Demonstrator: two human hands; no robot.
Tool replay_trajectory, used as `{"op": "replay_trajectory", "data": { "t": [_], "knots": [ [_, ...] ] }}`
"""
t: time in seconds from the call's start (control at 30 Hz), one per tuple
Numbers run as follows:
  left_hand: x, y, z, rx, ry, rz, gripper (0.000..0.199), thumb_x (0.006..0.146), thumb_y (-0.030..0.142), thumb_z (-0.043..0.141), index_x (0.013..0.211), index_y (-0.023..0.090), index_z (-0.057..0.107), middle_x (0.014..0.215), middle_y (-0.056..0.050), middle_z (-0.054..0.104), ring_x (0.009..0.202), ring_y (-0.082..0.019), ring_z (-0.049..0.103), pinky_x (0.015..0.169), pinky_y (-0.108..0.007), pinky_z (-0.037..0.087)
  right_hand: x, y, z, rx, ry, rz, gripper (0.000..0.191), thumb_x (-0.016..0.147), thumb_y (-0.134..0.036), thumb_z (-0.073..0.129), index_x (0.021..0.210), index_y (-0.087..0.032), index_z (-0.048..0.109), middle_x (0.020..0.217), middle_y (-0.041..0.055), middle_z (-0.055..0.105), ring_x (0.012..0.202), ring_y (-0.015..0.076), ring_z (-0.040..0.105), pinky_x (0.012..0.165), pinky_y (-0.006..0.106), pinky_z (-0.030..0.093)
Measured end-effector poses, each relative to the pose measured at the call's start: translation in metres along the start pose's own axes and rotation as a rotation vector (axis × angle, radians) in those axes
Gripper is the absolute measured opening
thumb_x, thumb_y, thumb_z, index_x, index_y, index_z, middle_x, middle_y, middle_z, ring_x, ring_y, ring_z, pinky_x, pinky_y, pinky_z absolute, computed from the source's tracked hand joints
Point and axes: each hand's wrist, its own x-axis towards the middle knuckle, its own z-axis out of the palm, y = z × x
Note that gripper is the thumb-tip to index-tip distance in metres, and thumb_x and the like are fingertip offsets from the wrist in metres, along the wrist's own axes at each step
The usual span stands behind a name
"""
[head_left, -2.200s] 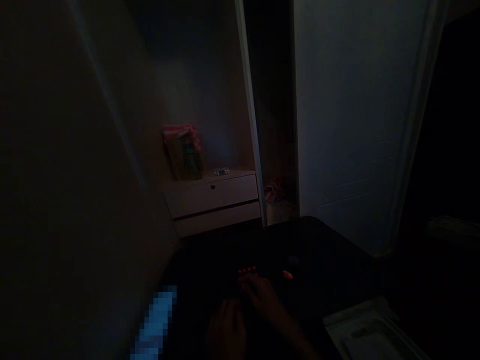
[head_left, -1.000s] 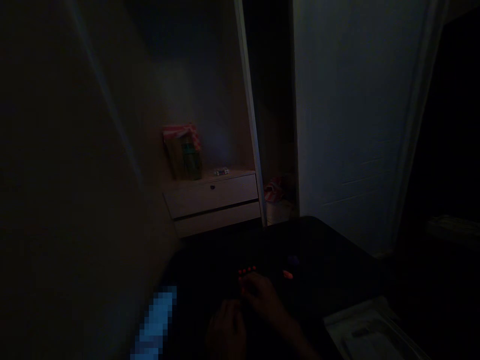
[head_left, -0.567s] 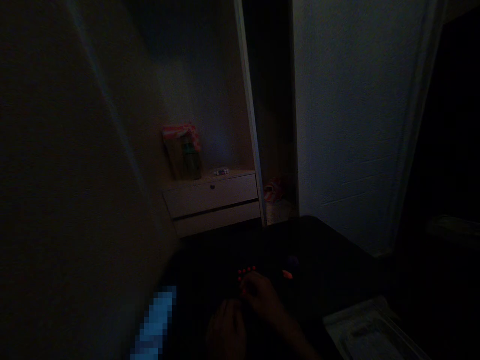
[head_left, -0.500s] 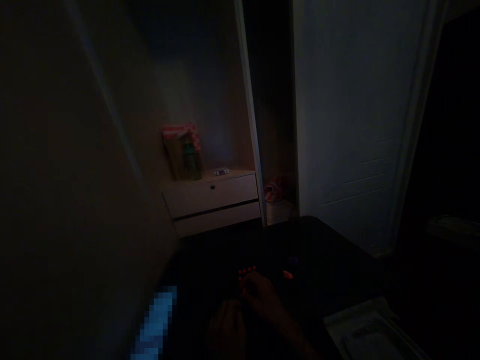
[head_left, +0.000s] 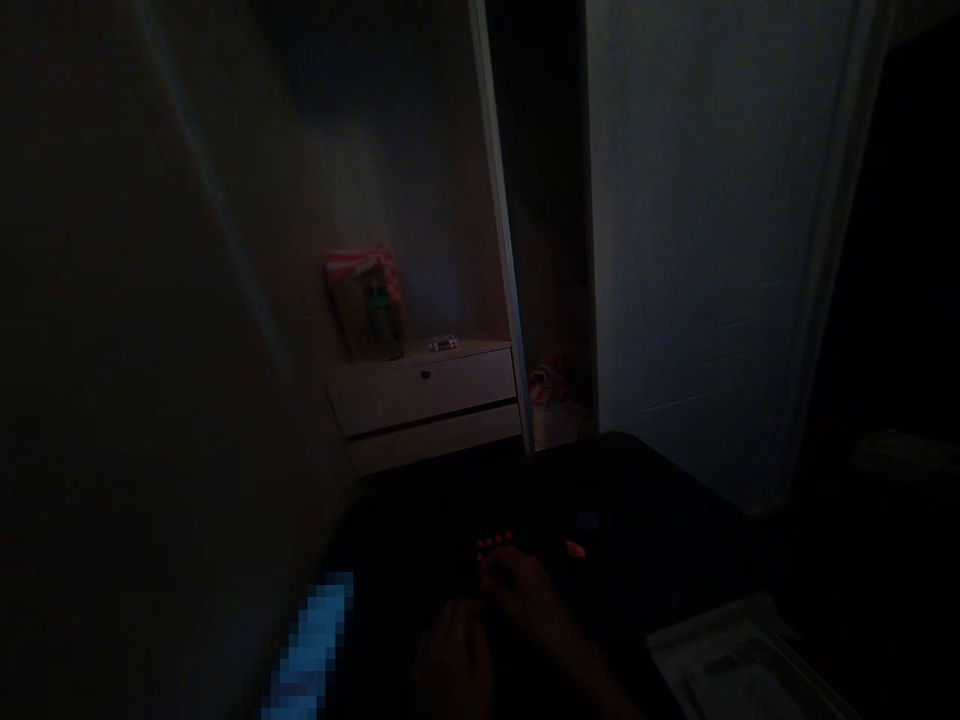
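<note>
The view is very dark. Several small red dots [head_left: 498, 539] form a row on the dark table [head_left: 420, 500], with more running down its left side. My right hand [head_left: 525, 590] is over the lower part of the dots, its fingers curled; what they hold, if anything, is hidden. Just left of it my left hand [head_left: 454, 650] rests near the table's front, its fingers lost in shadow. Right of the dots lie a small orange-red object [head_left: 575, 549] and a dim purple round object [head_left: 587, 521].
A pale tray-like object [head_left: 739, 665] sits at the lower right. Behind the table stand a drawer unit [head_left: 427, 395] and a pale door panel [head_left: 697, 230]. A green-capped jar [head_left: 382, 325] and a red-and-white package [head_left: 360, 262] stand on the drawer unit. A blurred blue patch [head_left: 311, 645] lies lower left.
A red spot visible under my right hand's fingers has dimmed, and the drawer unit looks darker. Both hands are nearly in the same place.
</note>
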Motion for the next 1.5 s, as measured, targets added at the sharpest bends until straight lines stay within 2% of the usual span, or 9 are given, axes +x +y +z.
{"op": "replay_trajectory", "data": {
  "t": [0.2, 0.37, 0.57, 0.8, 0.97, 1.17, 1.5],
  "knots": [
    [0.0008, 0.0015, -0.0017, -0.033, -0.024, -0.011, 0.032, 0.094, 0.021, 0.044, 0.091, 0.027, 0.075, 0.092, -0.001, 0.078, 0.083, -0.016, 0.072, 0.075, -0.027, 0.051, 0.0006, 0.0066, 0.0028, 0.004, 0.01, -0.027, 0.018, 0.091, -0.019, 0.061, 0.102, -0.022, 0.074, 0.106, 0.0061, 0.078, 0.1, 0.0231, 0.071, 0.089, 0.032, 0.051],
    [-0.0005, 0.0015, 0.0002, -0.021, -0.02, -0.043, 0.034, 0.094, 0.02, 0.042, 0.091, 0.027, 0.075, 0.093, -0.001, 0.078, 0.084, -0.017, 0.072, 0.076, -0.028, 0.05, 0.0016, 0.009, 0.0055, -0.026, 0.024, 0.022, 0.014, 0.093, -0.026, 0.062, 0.095, -0.02, 0.075, 0.098, 0.0059, 0.078, 0.092, 0.0221, 0.071, 0.082, 0.03, 0.05],
    [0.0003, 0.003, -0.0013, -0.001, -0.049, -0.04, 0.032, 0.094, 0.022, 0.043, 0.09, 0.027, 0.074, 0.092, -0.001, 0.078, 0.081, -0.017, 0.071, 0.074, -0.028, 0.049, 0.0016, 0.0015, 0.0032, -0.024, 0.025, 0.039, 0.005, 0.087, -0.023, 0.07, 0.084, -0.02, 0.072, 0.086, 0.0012, 0.075, 0.08, 0.0176, 0.068, 0.074, 0.026, 0.047],
    [-0.0003, 0.0037, 0.0016, 0.007, 0.024, -0.024, 0.031, 0.092, 0.02, 0.044, 0.088, 0.027, 0.074, 0.09, 0.0, 0.078, 0.081, -0.017, 0.072, 0.074, -0.027, 0.051, 0.0019, 0.0021, 0.0029, -0.016, 0.051, 0.037, 0.008, 0.079, -0.017, 0.075, 0.08, -0.019, 0.068, 0.084, 0.0002, 0.072, 0.078, 0.0167, 0.065, 0.071, 0.024, 0.046],
    [0.0005, 0.0042, -0.0019, 0.014, 0.003, -0.015, 0.031, 0.094, 0.019, 0.045, 0.089, 0.028, 0.075, 0.089, 0.001, 0.078, 0.08, -0.015, 0.072, 0.073, -0.026, 0.051, 0.0008, 0.0046, 0.0033, -0.007, 0.037, 0.021, 0.01, 0.083, -0.014, 0.069, 0.091, -0.02, 0.071, 0.092, 0.0023, 0.075, 0.086, 0.0188, 0.069, 0.076, 0.026, 0.049],
    [0.0012, 0.0045, -0.0042, 0.019, 0.001, 0.002, 0.031, 0.093, 0.017, 0.045, 0.089, 0.027, 0.074, 0.089, 0.001, 0.078, 0.079, -0.015, 0.072, 0.072, -0.026, 0.05, -0.0007, 0.008, 0.0039, -0.003, 0.019, -0.031, 0.019, 0.094, -0.021, 0.058, 0.103, -0.022, 0.074, 0.107, 0.0065, 0.078, 0.101, 0.0234, 0.071, 0.09, 0.032, 0.05],
    [0.0012, 0.0036, -0.0035, -0.004, -0.028, -0.016, 0.031, 0.092, 0.018, 0.045, 0.091, 0.028, 0.074, 0.091, 0.002, 0.078, 0.081, -0.016, 0.072, 0.074, -0.026, 0.051, 0.0015, 0.0055, 0.0022, 0.068, 0.006, -0.035, 0.034, 0.102, -0.028, 0.04, 0.113, -0.019, 0.071, 0.096, 0.0081, 0.077, 0.087, 0.021, 0.073, 0.079, 0.03, 0.053]
  ]
}}
